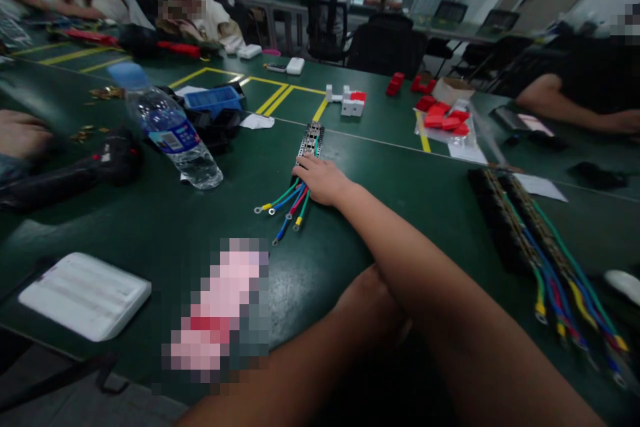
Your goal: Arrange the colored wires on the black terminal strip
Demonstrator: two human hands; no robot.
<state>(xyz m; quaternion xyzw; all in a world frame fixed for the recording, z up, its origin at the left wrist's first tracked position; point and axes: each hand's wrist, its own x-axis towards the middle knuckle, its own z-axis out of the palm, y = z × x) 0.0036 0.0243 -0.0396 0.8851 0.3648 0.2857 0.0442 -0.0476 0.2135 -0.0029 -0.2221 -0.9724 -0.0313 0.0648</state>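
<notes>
A narrow terminal block [313, 137] lies on the green table, its long side pointing away from me. My right hand [323, 179] is closed over its near end, with the fingers wrapped across the top. From under that hand fan out green, blue and red wires [286, 199] that end in ring lugs. My left hand [373, 297] is low near the table's front, partly behind my right forearm. Its fingers are hidden, so what they hold, if anything, does not show.
Two wired terminal blocks [525, 220] lie at right. A water bottle [173, 127] leans at left, near a black power tool [75, 173]. A white box [85, 295] lies front left. Red parts [445, 119] sit on a bag. Other people sit around.
</notes>
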